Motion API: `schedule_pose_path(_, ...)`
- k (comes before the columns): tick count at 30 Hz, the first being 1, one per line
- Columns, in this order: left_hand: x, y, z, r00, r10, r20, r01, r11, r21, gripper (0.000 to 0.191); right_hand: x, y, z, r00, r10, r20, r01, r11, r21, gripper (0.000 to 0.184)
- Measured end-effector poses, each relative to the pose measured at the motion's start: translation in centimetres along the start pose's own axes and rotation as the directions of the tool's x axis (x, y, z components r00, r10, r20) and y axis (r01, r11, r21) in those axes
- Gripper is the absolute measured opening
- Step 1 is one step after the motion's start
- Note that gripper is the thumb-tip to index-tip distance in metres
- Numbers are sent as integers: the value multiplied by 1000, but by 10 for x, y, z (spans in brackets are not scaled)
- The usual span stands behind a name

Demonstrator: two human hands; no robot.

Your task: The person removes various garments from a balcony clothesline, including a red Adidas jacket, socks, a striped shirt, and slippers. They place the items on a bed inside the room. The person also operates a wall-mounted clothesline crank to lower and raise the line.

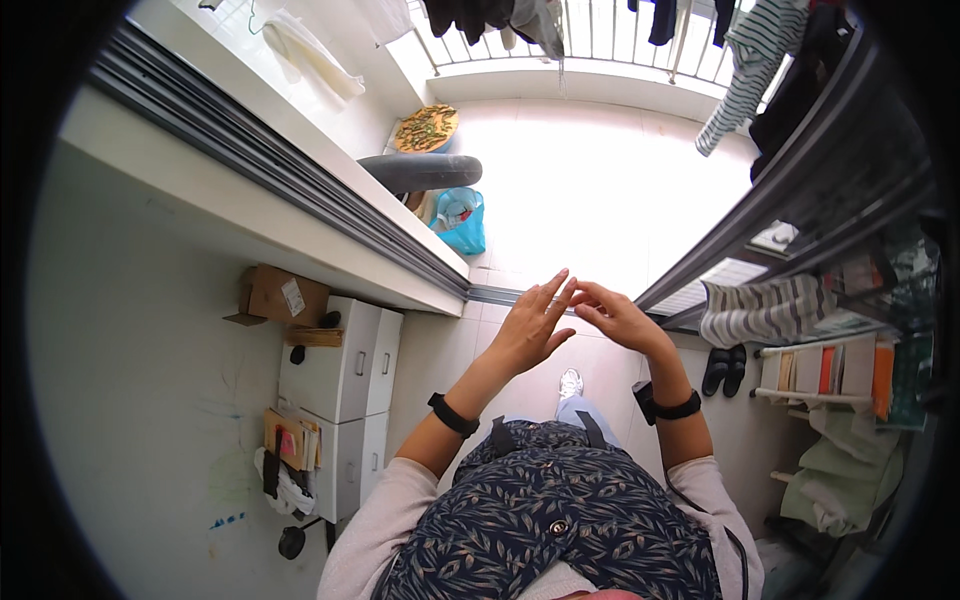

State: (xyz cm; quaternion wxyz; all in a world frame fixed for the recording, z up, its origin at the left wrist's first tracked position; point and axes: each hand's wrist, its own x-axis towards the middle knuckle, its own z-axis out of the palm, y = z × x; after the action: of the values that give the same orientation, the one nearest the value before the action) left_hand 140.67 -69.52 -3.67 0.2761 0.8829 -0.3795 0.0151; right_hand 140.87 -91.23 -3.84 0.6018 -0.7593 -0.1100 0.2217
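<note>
Both my hands are raised in front of my body near the sliding door's floor track (495,294). My left hand (531,326) has its fingers stretched out and apart, with nothing held. Close to its fingertips is my right hand (616,319), its fingers slightly bent and nothing seen in it; whether the fingertips touch is hard to tell. A black strap (453,416) circles my left forearm, and a strap with a small dark device (645,403) is on my right one. Below them are my dark leaf-patterned garment (555,502) and one white shoe (571,382).
Beyond the track, a blue bag (463,225), a dark rounded object (427,172) and a round tray of green pieces (426,127) stand left. White cabinets (337,375) and a cardboard box (289,294) are nearer left. Black slippers (724,370) and a shelf rack (814,375) stand right.
</note>
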Motion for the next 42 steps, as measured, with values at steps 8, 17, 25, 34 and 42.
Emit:
schedule_pose_path(8,89,-66,-21,994,-85,-63,85,996,5,93,110,-44,-84,990,-136,39,139,988,-73,45)
schedule_pose_path(17,213,-174,-116,924,111,-365,-43,981,187,93,203,-130,-141,931,-335,-146,283,914,-291,48)
schedule_pose_path(25,308,-262,-239,746,228,-625,-84,964,251,86,305,-213,-199,484,-770,-416,469,630,-619,40)
schedule_pose_path(34,376,-292,-295,772,240,-589,-101,961,259,66,369,-245,-273,224,-864,-451,85,479,-874,43)
schedule_pose_path(42,423,-297,-336,858,193,-476,-65,960,273,54,389,-265,-312,460,-841,-284,173,399,-901,35)
